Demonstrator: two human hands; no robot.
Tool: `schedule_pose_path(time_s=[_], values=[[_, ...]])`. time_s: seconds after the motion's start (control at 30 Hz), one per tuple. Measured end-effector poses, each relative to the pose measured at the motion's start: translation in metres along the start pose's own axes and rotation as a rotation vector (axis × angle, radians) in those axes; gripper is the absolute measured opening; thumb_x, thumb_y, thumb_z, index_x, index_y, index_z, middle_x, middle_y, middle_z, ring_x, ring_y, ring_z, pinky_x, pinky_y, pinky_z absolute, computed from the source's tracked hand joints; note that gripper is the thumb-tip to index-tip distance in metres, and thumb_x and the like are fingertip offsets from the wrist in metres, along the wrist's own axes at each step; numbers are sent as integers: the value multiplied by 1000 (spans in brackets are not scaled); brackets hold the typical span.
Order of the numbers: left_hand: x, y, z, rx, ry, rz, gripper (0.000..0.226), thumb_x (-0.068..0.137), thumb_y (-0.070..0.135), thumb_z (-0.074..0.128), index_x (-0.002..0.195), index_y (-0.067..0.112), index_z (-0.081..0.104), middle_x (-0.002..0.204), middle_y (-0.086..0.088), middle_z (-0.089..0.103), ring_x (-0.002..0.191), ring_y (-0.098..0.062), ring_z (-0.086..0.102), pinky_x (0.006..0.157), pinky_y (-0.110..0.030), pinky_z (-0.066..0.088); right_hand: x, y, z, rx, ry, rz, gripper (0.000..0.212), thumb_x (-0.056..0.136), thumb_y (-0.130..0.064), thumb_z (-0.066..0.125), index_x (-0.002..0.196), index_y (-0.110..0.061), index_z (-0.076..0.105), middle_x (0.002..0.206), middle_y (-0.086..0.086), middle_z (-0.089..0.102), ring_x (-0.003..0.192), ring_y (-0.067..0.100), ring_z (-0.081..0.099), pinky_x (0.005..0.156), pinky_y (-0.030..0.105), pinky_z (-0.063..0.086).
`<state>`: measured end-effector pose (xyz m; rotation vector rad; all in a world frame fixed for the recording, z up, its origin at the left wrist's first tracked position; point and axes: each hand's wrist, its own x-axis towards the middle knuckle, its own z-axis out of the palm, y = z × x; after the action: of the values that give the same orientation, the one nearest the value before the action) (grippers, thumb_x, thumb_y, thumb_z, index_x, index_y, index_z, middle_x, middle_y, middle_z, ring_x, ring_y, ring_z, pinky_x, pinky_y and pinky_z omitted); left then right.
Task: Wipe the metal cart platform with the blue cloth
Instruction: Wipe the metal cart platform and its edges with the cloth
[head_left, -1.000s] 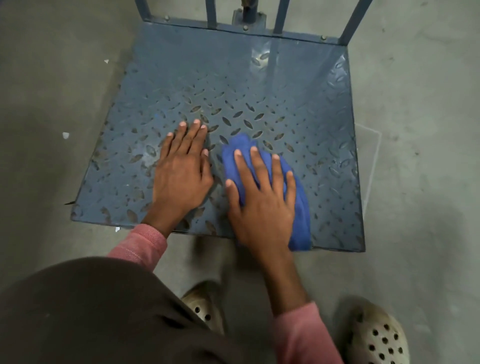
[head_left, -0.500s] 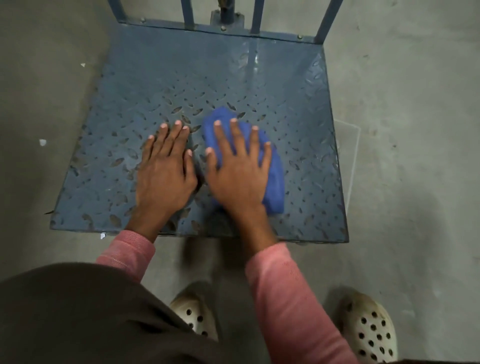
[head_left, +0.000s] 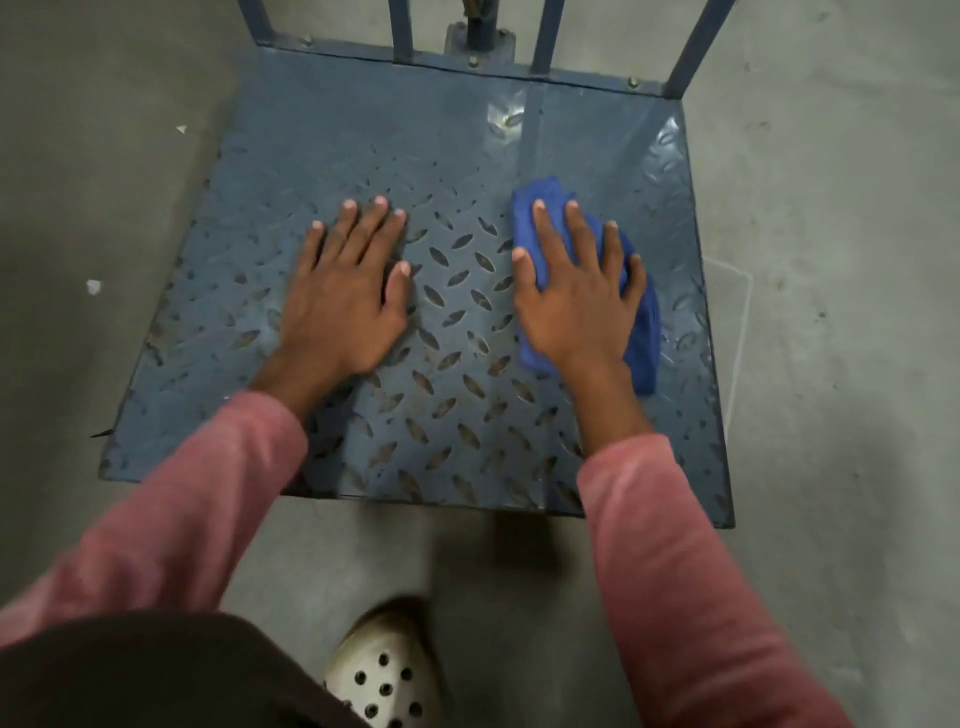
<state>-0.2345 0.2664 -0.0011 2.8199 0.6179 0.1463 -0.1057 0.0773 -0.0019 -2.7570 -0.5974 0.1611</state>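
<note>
Right, main risks from here. The right hand (head_left: 576, 306) lies flat on the blue cloth (head_left: 543, 208), fingers spread and straight, pressing rather than gripping. The cloth is wadded under the palm on the right half of the diamond-plate cart platform (head_left: 452, 415), near the right edge but not over it. With no grip, a fast stroke could leave the cloth behind or let it roll out from under the palm. The raised tread lugs (head_left: 460, 241) would likely snag the fabric and make that worse. A wadded cloth also means a small contact patch, so strokes probably skip the grime-dark hollows between lugs unless it's flattened out. The left hand (head_left: 343, 306) is flat on bare plate, fingers close together and thumb out, apparently taking body weight. Wheels aren't in view, so I can't tell if the cart is braked; a hard push toward the rail posts (head_left: 402, 28) could shift it and take that support away. The far strip at the post bases looks awkward to reach, so it's easily missed. Bare fingertips overhang the cloth, so they'd catch lugs or the platform edge first. Something dark sticks out at the near-left corner (head_left: 101, 432); can't tell what it is.
</note>
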Motion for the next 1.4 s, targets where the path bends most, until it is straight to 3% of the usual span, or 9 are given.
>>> schedule_pose_path(time_s=[0.1, 0.37, 0.77, 0.87, 1.0, 1.07, 1.17, 1.23, 1.4], values=[[40, -14, -2, 10, -22, 5, 72, 105, 51, 15, 170, 21, 18, 178, -2, 14, 165, -23, 5, 134, -48, 1, 8, -12, 5, -14, 7, -22, 58, 107, -58, 26, 163, -44, 16, 173, -10, 12, 160, 29, 4, 127, 59, 2], [88, -24, 2, 44, -28, -14, 75, 103, 55, 15, 170, 23, 15, 179, 1, 9, 165, -19, 3, 134, -48, 0, -86, 3, -2, -71, -56, -273, 57, 106, -63, 30, 160, -48, 22, 170, -19, 16, 160, 17, 7, 129, 49, 7], [119, -25, 4, 66, 7, -64, 74, 104, 63, 17, 170, 29, 11, 179, 5, 6, 165, -16, 0, 134, -51, 0, 174, -49, 11, -58, -4, -170, 57, 106, -59, 27, 161, -47, 18, 172, -11, 15, 159, 27, 8, 127, 58, 3], [124, -25, 4, 53, 27, -96, 73, 105, 61, 20, 170, 28, 14, 178, 6, 9, 165, -16, 2, 134, -50, 2, 172, -75, 21, -35, 16, -59, 58, 107, -56, 24, 163, -43, 13, 173, -9, 11, 160, 30, 3, 127, 58, -1], [125, -26, 5, 20, 43, -96, 68, 107, 50, 18, 170, 24, 19, 178, 4, 13, 165, -16, 6, 133, -48, 3, 116, -102, 31, -44, 12, -196, 57, 108, -55, 22, 163, -43, 14, 173, -12, 10, 160, 27, 1, 127, 56, -1], [125, -26, 5, 29, 45, -87, 68, 107, 47, 16, 170, 21, 19, 178, 2, 14, 165, -17, 6, 133, -47, 3, 107, -84, 25, -21, 55, -81, 56, 108, -55, 24, 162, -45, 15, 172, -13, 11, 160, 25, 2, 128, 55, -1], [125, -27, 7, 51, 39, -90, 69, 107, 49, 12, 170, 19, 16, 178, 1, 12, 165, -17, 5, 134, -47, 1, 112, -44, 11, 38, 150, 264, 56, 107, -54, 28, 161, -46, 19, 172, -10, 13, 160, 26, 2, 127, 56, -1], [126, -26, 7, 57, 45, -96, 70, 107, 49, 12, 170, 19, 15, 178, 1, 12, 165, -17, 5, 134, -47, 2, 125, -41, 7, 69, 180, 324, 54, 107, -50, 33, 160, -46, 25, 172, -9, 17, 160, 29, 4, 126, 59, 0], [125, -25, 5, 49, 52, -100, 68, 107, 46, 16, 170, 19, 18, 178, 1, 15, 165, -17, 8, 133, -46, 3, 165, -105, 22, 57, 3, -82, 51, 106, -46, 36, 157, -47, 32, 170, -14, 21, 159, 27, 5, 126, 59, 0]])
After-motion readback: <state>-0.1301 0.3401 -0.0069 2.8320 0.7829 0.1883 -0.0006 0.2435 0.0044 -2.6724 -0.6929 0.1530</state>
